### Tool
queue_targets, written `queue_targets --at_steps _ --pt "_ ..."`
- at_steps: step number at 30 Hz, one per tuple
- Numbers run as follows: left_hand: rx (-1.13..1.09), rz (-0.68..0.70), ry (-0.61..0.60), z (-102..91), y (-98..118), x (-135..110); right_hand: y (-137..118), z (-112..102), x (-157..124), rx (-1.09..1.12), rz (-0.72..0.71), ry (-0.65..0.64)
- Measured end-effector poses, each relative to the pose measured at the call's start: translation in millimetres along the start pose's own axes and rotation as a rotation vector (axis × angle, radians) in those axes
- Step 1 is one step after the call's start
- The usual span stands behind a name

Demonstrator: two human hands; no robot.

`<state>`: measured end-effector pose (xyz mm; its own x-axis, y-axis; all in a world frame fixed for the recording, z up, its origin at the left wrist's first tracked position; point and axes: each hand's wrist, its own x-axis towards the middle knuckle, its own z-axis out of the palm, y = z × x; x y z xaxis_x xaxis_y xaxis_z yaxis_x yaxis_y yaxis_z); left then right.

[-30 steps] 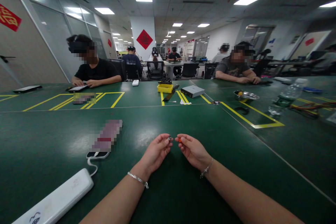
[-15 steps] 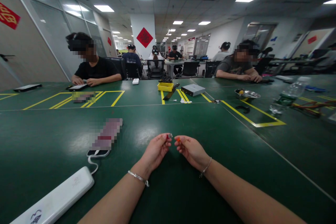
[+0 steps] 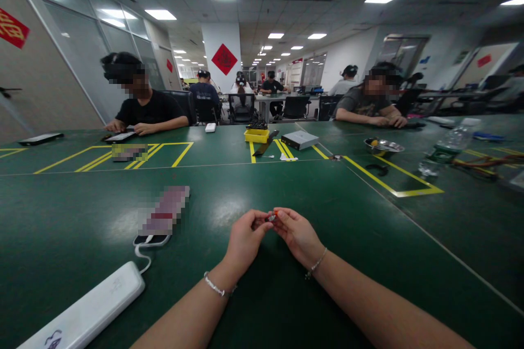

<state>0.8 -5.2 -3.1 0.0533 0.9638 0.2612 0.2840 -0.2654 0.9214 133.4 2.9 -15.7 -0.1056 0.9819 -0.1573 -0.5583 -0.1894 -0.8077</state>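
Note:
Above the green table (image 3: 196, 262), my left hand (image 3: 246, 240) and my right hand (image 3: 298, 235) meet at the fingertips. My left hand is closed in a pinch on a small silvery metal piece (image 3: 272, 218). Between my right thumb and fingers a small orange piece (image 3: 276, 212) is pinched, mostly covered by the fingertips. The two pieces are close together. Whether they are joined, and their exact kind, I cannot tell at this size.
To the left lie a white power bank (image 3: 94, 305) and a cabled phone (image 3: 166, 212). Farther off are a yellow tray (image 3: 256, 136), a grey box (image 3: 300, 140), a metal bowl (image 3: 385, 146) and a plastic bottle (image 3: 449, 147). Two people sit across the table.
My hands have come together. My left hand has turned and moved right, bringing the metal piece against or close to the orange one; a gap showed between them before.

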Motion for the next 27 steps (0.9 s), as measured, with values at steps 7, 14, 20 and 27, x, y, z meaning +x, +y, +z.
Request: queue_targets --at_steps 7,14,20,27 --pt "0.138 0.103 0.012 1.0 -4 -3 8 10 -10 -0.038 -0.040 0.061" --pt "0.231 0.166 0.020 -0.3 -3 -4 8 11 -13 -0.029 -0.063 0.067" --pt "0.221 0.175 0.047 -0.4 -4 -3 5 11 -13 -0.077 -0.072 0.069" --pt "0.202 0.171 0.075 -1.4 -2 -5 7 10 -17 -0.171 -0.127 0.035"
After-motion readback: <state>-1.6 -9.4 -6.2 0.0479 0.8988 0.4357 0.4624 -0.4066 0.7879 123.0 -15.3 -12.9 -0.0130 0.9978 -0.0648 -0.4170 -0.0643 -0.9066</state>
